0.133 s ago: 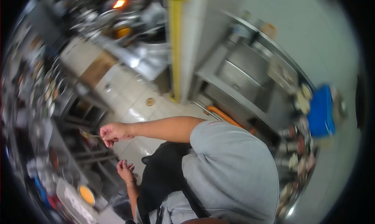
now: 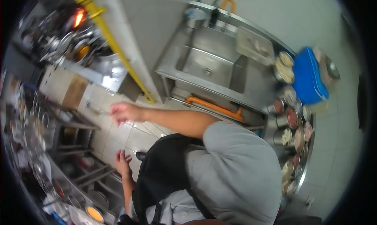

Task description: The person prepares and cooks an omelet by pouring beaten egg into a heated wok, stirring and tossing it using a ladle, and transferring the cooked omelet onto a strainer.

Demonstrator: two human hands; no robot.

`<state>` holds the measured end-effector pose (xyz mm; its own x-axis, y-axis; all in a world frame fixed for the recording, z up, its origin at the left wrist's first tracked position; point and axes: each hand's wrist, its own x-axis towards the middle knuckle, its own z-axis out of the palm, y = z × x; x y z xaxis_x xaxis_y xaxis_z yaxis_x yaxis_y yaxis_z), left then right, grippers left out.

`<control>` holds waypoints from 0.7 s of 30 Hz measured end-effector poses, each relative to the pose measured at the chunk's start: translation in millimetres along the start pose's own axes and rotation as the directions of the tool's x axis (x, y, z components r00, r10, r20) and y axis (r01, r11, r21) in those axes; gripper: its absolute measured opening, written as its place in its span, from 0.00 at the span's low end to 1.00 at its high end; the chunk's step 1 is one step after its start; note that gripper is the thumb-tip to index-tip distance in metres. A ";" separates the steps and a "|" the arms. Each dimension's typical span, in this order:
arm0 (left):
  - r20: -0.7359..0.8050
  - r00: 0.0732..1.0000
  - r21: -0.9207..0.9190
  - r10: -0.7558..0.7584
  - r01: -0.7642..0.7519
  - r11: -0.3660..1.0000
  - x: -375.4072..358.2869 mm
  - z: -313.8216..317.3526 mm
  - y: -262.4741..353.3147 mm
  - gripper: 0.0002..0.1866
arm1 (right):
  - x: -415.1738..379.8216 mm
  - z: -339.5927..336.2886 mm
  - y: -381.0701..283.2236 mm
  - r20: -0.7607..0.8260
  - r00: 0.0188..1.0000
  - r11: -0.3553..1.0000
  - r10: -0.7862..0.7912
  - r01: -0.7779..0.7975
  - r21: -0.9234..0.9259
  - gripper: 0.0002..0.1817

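My right hand (image 2: 127, 113) is raised over the tiled floor, its fingers closed and blurred by motion. From it, a thin, spoon-like utensil (image 2: 93, 108) points away to the left, its far end too smeared to make out. Lower in the view, my left hand (image 2: 123, 162) hangs in front of the black apron (image 2: 157, 174) with fingers loosely apart. It holds nothing that I can see. A steel rack (image 2: 90, 172) stands closest to this hand.
A steel sink (image 2: 208, 64) is at the top, with an orange pipe (image 2: 214, 108) below. A blue container (image 2: 308, 78) stands by several food-filled pots. A flame (image 2: 79, 18) burns beyond the yellow pipe (image 2: 118, 54). A bowl of orange liquid (image 2: 94, 214) sits lower left.
My view has turned, so the sink and stove now appear farther left. My right hand still holds the utensil, and my left hand's fingers remain apart.
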<state>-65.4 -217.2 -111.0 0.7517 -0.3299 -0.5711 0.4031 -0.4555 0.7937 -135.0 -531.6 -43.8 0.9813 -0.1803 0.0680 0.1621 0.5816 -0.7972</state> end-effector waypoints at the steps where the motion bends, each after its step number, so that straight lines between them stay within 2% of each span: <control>1: 0.142 0.989 -0.014 0.043 -0.041 0.999 12.4 93.0 10.4 0.19 | -51.6 -64.5 -59.4 -0.172 0.985 0.995 -0.022 0.006 -0.095 0.05; 2: 0.160 0.944 0.063 0.288 -0.301 0.952 95.4 127.6 112.7 0.19 | 7.7 -119.8 -107.5 -0.165 0.934 0.948 -0.316 0.305 -0.089 0.06; 3: 0.278 0.923 0.066 0.265 -0.294 0.954 72.7 226.6 105.4 0.18 | -83.0 -175.2 -161.2 -0.314 0.900 0.942 -0.301 0.229 -0.245 0.06; 4: 0.387 0.882 0.091 0.269 -0.327 0.941 68.1 281.0 122.2 0.18 | -117.5 -215.3 -187.0 -0.455 0.810 0.910 -0.370 0.218 -0.352 0.07; 5: 0.493 0.827 0.124 0.271 -0.375 0.919 68.4 328.7 134.3 0.18 | -150.4 -255.9 -192.7 -0.571 0.686 0.871 -0.451 0.200 -0.448 0.08; 7: 0.670 0.700 0.177 0.248 -0.475 0.862 58.6 422.4 161.6 0.18 | -226.8 -307.1 -211.4 -0.672 0.456 0.794 -0.583 0.146 -0.590 0.10; 9: 0.806 0.544 0.138 0.232 -0.555 0.821 35.7 537.8 164.0 0.20 | -326.6 -337.7 -233.7 -0.808 0.252 0.838 -0.533 0.020 -0.546 0.12; 11: 0.879 0.440 0.137 0.184 -0.603 0.786 35.4 630.1 184.6 0.25 | -378.9 -348.3 -242.0 -0.866 0.141 0.866 -0.480 -0.085 -0.493 0.12; 13: 0.917 0.383 0.126 0.115 -0.549 0.826 40.3 726.7 198.0 0.29 | -418.4 -372.7 -227.4 -0.905 0.007 0.901 -0.426 -0.082 -0.425 0.11; 15: 0.940 0.325 0.065 0.108 -0.477 0.876 43.6 821.6 216.2 0.31 | -439.0 -397.2 -213.5 -0.927 -0.096 0.927 -0.362 0.064 -0.368 0.08; 17: 0.941 0.332 0.034 0.063 -0.279 0.960 44.9 915.3 227.9 0.32 | -455.3 -421.8 -199.7 -0.927 -0.123 0.935 -0.353 -0.003 -0.356 0.08; 18: 0.948 0.313 0.025 0.066 -0.279 0.960 46.5 961.3 233.4 0.32 | -459.6 -430.3 -203.3 -0.933 -0.148 0.945 -0.327 -0.038 -0.325 0.08; 20: 0.925 0.379 -0.068 0.027 0.095 0.993 50.0 1042.0 235.7 0.27 | -460.8 -449.8 -210.5 -0.934 -0.192 0.953 -0.302 -0.077 -0.292 0.08; 21: 0.930 0.366 -0.060 0.019 0.102 0.993 48.3 1075.1 237.1 0.27 | -459.8 -458.6 -213.5 -0.942 -0.201 0.963 -0.269 -0.065 -0.261 0.08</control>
<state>-494.7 -1230.0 -175.4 -0.2032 -0.8985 -0.3890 0.5084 -0.4364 0.7424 -668.5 -936.6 -179.9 -0.3387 -0.8674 -0.3646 0.0649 0.3650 -0.9287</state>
